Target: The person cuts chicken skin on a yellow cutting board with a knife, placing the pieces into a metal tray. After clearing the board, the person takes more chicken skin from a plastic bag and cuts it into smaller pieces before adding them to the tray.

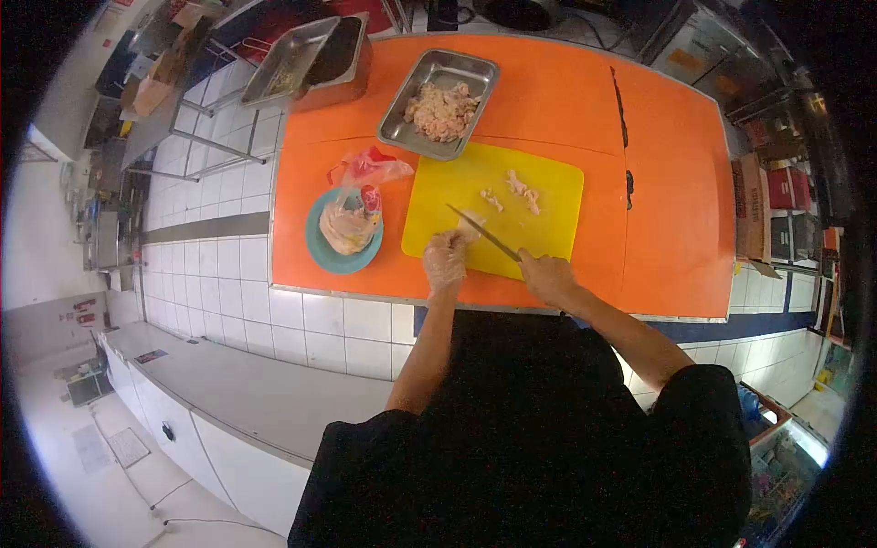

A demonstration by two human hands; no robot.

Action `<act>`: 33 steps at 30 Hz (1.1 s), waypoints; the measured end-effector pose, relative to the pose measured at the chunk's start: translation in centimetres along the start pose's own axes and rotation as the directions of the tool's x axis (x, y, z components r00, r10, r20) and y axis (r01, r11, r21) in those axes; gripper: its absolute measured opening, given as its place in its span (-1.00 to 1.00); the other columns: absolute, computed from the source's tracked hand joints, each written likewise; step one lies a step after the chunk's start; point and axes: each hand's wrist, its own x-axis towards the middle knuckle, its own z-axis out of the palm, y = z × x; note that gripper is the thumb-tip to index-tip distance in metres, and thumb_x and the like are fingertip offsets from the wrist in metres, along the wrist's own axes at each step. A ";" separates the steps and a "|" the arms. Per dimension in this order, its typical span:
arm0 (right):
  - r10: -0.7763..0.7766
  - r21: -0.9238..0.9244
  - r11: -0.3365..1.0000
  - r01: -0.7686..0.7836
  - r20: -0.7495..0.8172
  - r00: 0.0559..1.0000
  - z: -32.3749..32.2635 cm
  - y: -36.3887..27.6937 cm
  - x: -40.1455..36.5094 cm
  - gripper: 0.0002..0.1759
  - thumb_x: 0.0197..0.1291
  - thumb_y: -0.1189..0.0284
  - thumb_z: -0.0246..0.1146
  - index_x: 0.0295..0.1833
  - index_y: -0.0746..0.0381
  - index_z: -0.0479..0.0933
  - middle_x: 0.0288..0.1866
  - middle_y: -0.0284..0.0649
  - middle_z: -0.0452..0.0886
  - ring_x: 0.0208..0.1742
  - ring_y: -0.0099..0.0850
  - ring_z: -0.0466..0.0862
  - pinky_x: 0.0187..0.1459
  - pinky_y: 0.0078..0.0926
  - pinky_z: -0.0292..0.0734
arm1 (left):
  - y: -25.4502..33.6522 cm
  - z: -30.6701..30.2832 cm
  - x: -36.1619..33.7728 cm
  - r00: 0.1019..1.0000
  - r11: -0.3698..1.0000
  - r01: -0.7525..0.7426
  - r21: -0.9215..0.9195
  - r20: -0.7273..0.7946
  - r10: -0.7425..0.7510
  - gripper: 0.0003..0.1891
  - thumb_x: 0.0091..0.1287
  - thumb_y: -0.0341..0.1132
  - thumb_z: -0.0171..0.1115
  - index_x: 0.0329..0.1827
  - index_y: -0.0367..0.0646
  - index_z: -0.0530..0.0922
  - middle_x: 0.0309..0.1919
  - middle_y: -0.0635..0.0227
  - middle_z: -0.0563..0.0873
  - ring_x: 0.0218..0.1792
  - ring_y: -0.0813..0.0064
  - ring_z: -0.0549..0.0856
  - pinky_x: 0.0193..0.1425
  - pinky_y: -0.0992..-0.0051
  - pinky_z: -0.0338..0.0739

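My right hand (pixel 546 277) is wrapped round the handle of a kitchen knife (pixel 484 234), whose blade points up and left over the yellow cutting board (pixel 429 196). In a clear plastic glove, my left hand (pixel 445 259) is closed at the board's lower left, its fingertips on a piece of raw chicken (pixel 470 225) beside the blade. The fingers partly hide that piece. Farther up the board lie a few small raw chicken scraps (pixel 521 186). Behind the board, a metal tray (pixel 395 128) holds a heap of cut raw chicken (pixel 442 111).
Left of the board, a blue-green bowl (pixel 315 245) holds raw chicken in a plastic bag (pixel 369 173). Deep metal pans (pixel 352 82) stand at the orange table's (pixel 676 210) far left corner. Cardboard boxes (pixel 753 205) are stacked past the right edge.
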 end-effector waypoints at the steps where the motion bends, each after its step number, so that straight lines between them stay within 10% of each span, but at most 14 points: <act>1: -0.036 -0.027 0.999 0.036 -0.012 0.999 0.5 -0.2 -0.1 -0.68 0.59 0.24 0.01 0.19 0.25 0.40 -0.46 0.07 0.68 -0.39 0.12 0.75 -0.31 0.20 0.63 | -0.6 0.3 0.0 1.000 1.000 0.009 0.000 0.003 -0.009 -0.82 0.39 -0.28 0.34 -0.09 -0.17 0.76 -0.18 0.02 0.77 -0.08 -0.01 0.75 0.02 0.11 0.63; 14: -0.109 0.161 0.978 0.134 -0.152 0.982 1.0 -5.6 10.2 -0.71 0.41 0.41 0.12 0.17 0.25 0.41 -0.25 0.12 0.76 -0.17 0.12 0.79 -0.19 0.13 0.65 | -3.9 2.3 1.0 0.985 0.984 -0.169 0.059 0.042 0.167 -0.75 0.37 -0.19 0.33 -0.06 -0.16 0.78 -0.16 0.03 0.79 -0.07 -0.01 0.75 0.03 0.11 0.64; 19: -0.070 -0.011 0.997 0.070 0.036 0.997 2.2 -0.8 5.4 -0.73 0.46 0.34 0.11 0.19 0.16 0.42 -0.20 0.11 0.75 -0.20 0.13 0.77 -0.19 0.17 0.62 | -0.2 0.2 0.0 0.973 0.983 -0.180 -0.028 -0.155 0.173 -0.82 0.29 -0.36 0.38 -0.12 -0.24 0.77 -0.20 0.01 0.77 -0.12 -0.04 0.72 -0.02 0.08 0.61; 24: -0.076 0.015 0.997 0.075 0.179 0.981 1.5 5.5 -1.8 -0.67 0.59 0.20 0.05 0.18 0.23 0.42 -0.13 0.16 0.69 -0.17 0.09 0.75 -0.21 0.14 0.62 | -1.9 -0.4 -0.4 0.990 0.995 -0.092 0.038 0.108 0.087 -0.79 0.23 -0.42 0.41 -0.09 -0.23 0.71 -0.20 0.08 0.77 -0.14 0.04 0.73 -0.07 0.13 0.60; 33: -0.053 -0.089 0.995 0.055 0.023 0.998 1.3 5.5 0.4 -0.69 0.62 0.15 0.02 0.14 0.18 0.41 -0.47 -0.09 0.67 -0.41 0.01 0.74 -0.41 0.05 0.59 | -2.4 0.9 -0.2 0.966 0.939 -0.252 0.233 0.122 0.229 -0.84 0.36 -0.28 0.28 -0.22 -0.20 0.68 -0.34 -0.08 0.70 -0.18 -0.12 0.71 -0.08 -0.04 0.56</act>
